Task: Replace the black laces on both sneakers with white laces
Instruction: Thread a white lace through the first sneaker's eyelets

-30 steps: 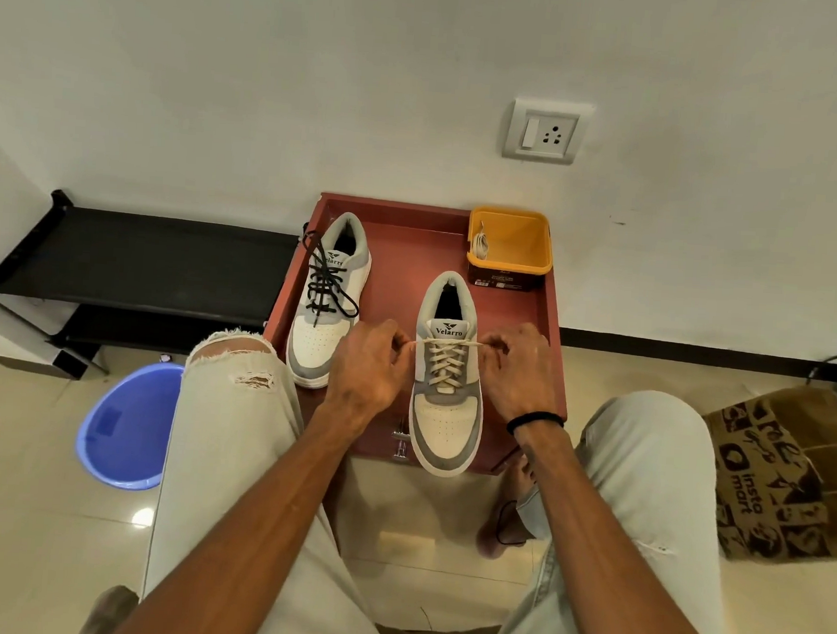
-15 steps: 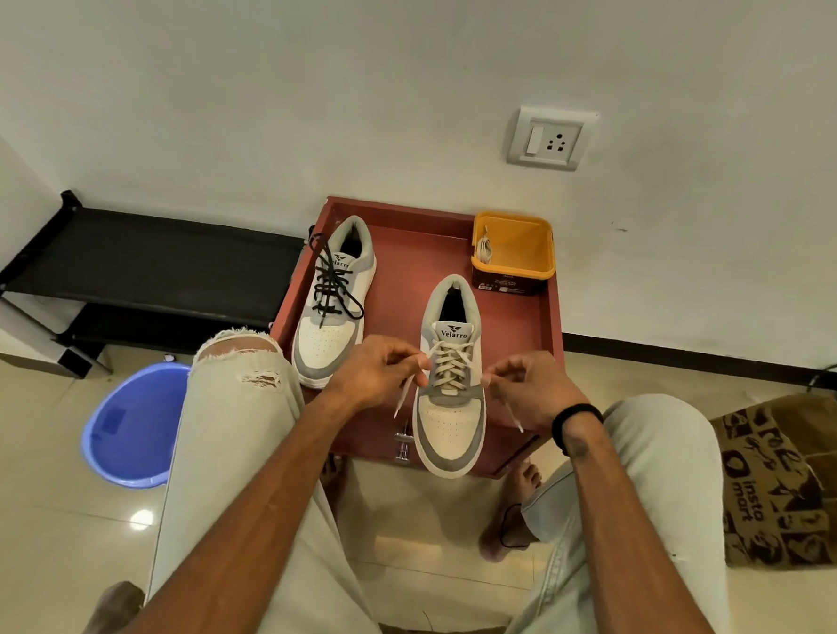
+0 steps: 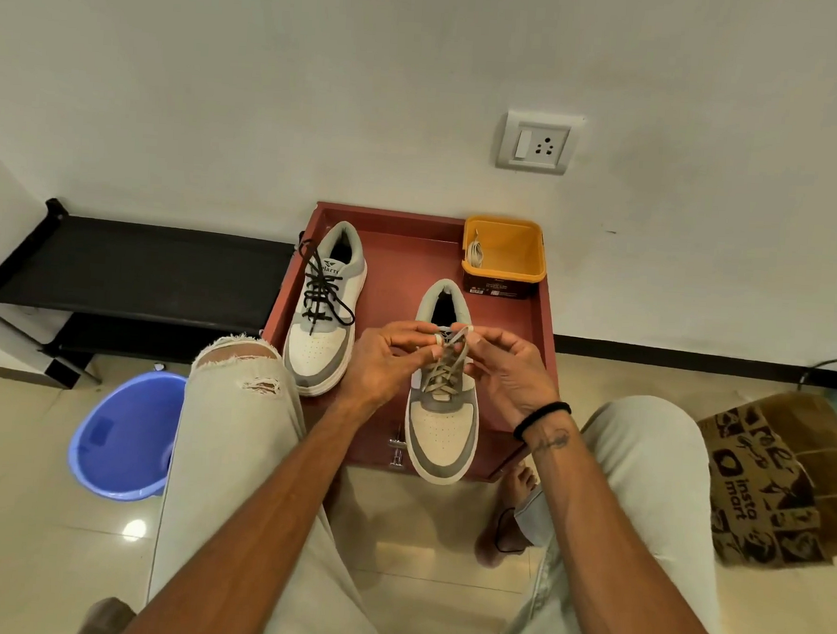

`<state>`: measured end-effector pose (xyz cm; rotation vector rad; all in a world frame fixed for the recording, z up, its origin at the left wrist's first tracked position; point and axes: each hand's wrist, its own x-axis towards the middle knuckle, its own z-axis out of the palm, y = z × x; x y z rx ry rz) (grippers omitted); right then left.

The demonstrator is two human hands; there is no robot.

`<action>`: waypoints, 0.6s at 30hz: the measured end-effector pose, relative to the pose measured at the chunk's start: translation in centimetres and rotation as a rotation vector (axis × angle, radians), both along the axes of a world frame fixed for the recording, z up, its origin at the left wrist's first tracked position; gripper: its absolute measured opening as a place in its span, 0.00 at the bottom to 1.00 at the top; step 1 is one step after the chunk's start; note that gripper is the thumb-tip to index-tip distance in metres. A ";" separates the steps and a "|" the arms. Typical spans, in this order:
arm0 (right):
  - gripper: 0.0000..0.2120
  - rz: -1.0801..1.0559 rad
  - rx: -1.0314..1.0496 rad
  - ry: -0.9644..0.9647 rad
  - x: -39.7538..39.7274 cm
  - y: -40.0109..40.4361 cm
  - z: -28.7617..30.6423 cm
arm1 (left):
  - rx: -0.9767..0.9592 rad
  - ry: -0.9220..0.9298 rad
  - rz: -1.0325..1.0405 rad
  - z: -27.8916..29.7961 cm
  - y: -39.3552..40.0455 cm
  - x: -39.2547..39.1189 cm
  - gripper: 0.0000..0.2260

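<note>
Two grey-and-white sneakers stand on a red low table (image 3: 400, 266). The left sneaker (image 3: 326, 311) carries black laces (image 3: 322, 291), loosely tied. The right sneaker (image 3: 442, 416) is threaded with a white lace (image 3: 445, 372). My left hand (image 3: 389, 359) and my right hand (image 3: 506, 371) meet over its tongue, each pinching one free end of the white lace, the ends crossing between my fingertips. A yellow tub (image 3: 503, 253) at the table's back right holds another white lace (image 3: 474, 254).
A black rack (image 3: 140, 270) stands left of the table against the wall. A blue bucket (image 3: 125, 436) sits on the floor by my left knee, and a printed paper bag (image 3: 779, 481) lies to the right. A small metal part (image 3: 397, 450) lies at the table's front edge.
Both hands have moved up from the sides of the right sneaker and come together over its tongue, bringing the two white lace ends across each other.
</note>
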<state>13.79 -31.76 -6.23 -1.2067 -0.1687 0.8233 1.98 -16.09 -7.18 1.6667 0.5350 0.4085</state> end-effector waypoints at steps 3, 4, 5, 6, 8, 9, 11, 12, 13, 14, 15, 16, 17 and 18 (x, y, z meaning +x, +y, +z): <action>0.06 -0.027 0.040 0.026 0.0 0.7 -0.5 | -0.035 -0.024 -0.013 -0.2 -0.2 0.5 0.10; 0.05 -0.042 0.029 0.023 0.0 0.9 -0.7 | -0.027 -0.026 -0.009 -0.3 -0.1 0.7 0.10; 0.05 -0.052 0.013 0.010 0.0 1.1 -0.9 | -0.011 -0.026 -0.005 -0.3 0.0 0.7 0.09; 0.04 -0.060 -0.004 -0.011 0.0 1.3 -1.0 | 0.009 -0.025 -0.012 -0.3 0.2 0.7 0.09; 0.03 -0.073 -0.040 -0.068 0.0 1.7 -1.2 | 0.100 -0.001 -0.065 -0.2 0.7 0.6 0.08; 0.03 -0.082 -0.063 -0.109 0.0 1.8 -1.3 | 0.182 0.020 -0.107 -0.1 1.0 0.5 0.07; 0.03 -0.100 -0.110 -0.204 0.1 2.0 -1.6 | 0.354 0.049 -0.185 0.1 1.4 0.4 0.05; 0.03 -0.105 -0.129 -0.245 0.0 2.1 -1.7 | 0.421 0.053 -0.214 0.2 1.6 0.4 0.04; 0.03 -0.110 -0.146 -0.279 0.0 2.1 -1.8 | 0.482 0.057 -0.238 0.4 1.9 0.4 0.04; 0.02 -0.116 -0.157 -0.302 0.0 2.0 -1.9 | 0.541 0.061 -0.260 0.5 2.2 0.5 0.04; 0.02 -0.123 -0.165 -0.317 0.1 1.9 -1.9 | 0.599 0.070 -0.284 0.5 2.5 0.6 0.04; 0.02 -0.128 -0.171 -0.328 0.2 1.7 -2.0 | 0.648 0.082 -0.304 0.5 2.8 0.7 0.04; 0.03 -0.132 -0.180 -0.341 0.3 1.6 -2.0 | 0.688 0.094 -0.317 0.4 3.0 0.8 0.04; 0.03 -0.133 -0.193 -0.357 0.3 1.5 -2.1 | 0.721 0.102 -0.323 0.4 3.0 0.8 0.04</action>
